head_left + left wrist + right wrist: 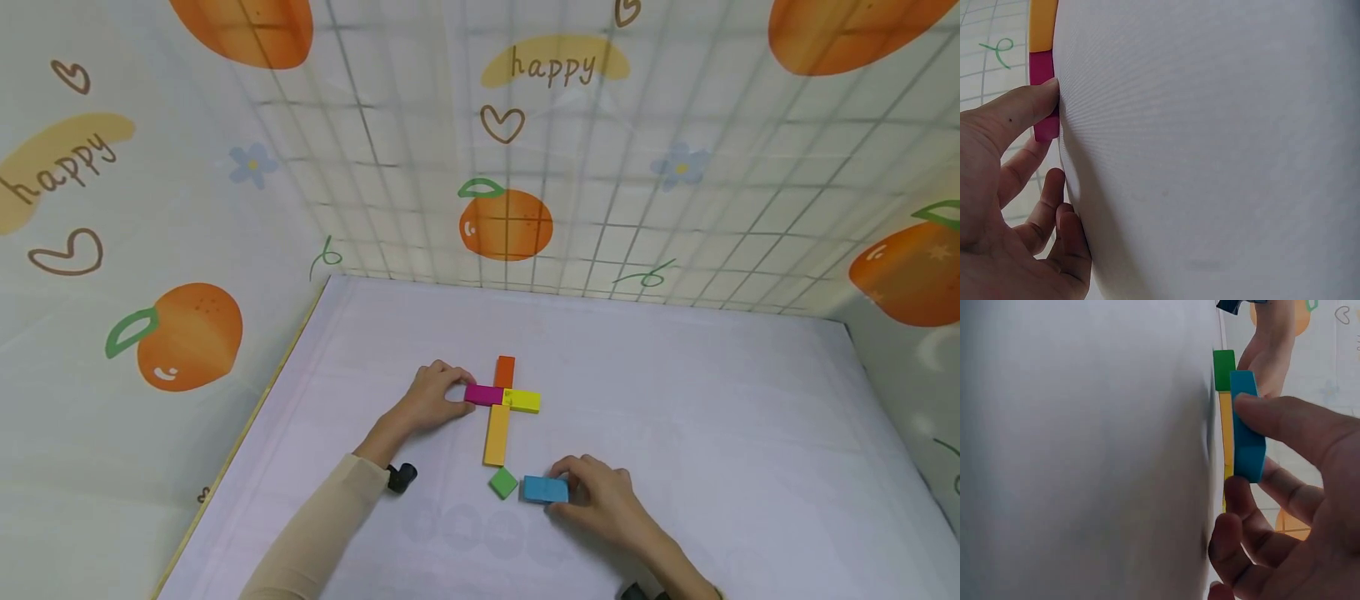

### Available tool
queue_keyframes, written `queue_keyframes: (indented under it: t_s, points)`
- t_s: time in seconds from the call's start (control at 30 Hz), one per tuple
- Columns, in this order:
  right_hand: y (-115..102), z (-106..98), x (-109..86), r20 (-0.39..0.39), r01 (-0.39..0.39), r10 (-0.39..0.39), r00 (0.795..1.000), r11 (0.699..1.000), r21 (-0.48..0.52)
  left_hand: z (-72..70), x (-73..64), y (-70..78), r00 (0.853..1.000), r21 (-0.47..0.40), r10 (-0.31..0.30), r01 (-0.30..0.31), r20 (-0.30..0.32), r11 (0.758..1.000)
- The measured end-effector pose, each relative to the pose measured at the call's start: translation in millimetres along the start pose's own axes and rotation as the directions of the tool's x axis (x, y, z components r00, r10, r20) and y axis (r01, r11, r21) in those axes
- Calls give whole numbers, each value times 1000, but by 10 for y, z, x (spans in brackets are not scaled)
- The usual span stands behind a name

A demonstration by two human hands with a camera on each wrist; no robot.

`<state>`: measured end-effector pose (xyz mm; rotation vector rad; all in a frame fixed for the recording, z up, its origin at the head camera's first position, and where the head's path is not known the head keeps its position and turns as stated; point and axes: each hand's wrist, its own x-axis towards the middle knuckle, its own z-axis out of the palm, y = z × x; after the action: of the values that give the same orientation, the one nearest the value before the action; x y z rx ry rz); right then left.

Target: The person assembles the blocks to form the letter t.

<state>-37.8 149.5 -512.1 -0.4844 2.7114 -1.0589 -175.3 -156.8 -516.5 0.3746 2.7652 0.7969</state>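
Note:
My left hand (433, 398) pinches the left end of a magenta block (484, 395) between thumb and fingers. That block meets a yellow block (524, 401) end to end, with a red-orange block (505, 372) above the joint and a longer amber block (496, 437) below it, forming a cross. Just below the amber block lies a small green block (503, 482), turned like a diamond. To its right, my right hand (606, 502) holds a blue block (545, 489) by the thumb and fingers. In the right wrist view the blue block (1249, 440) looks slightly off the table.
A white-covered table (697, 417) lies beneath everything. Fabric walls with printed oranges (506, 225) enclose its back and sides, and a wire grid shows through behind. A black device (402, 477) sits at my left wrist, and another (634, 592) at the right.

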Motion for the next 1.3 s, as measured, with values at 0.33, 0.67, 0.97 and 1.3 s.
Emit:
queue_keyframes:
  t_s: [0.33,0.67,0.97,1.3]
  points:
    - [-31,31,-33,23,-11,11,1000,1000,-3,-3,-3,-8,1000,-4,4,-4,0,1000]
    - [-55,59,-41,31,-24,25,999,999,-36,1,-8,-21,1000,-11,11,-11,-2,1000]
    - [-86,94,-28,24,-34,37,999,991,-127,-5,-10,-13,1000,-7,16,-16,-5,1000]
    - [-108,101,-44,3,5,-5,1000,986,-169,-10,-13,-1,1000,-6,12,-12,-7,1000]
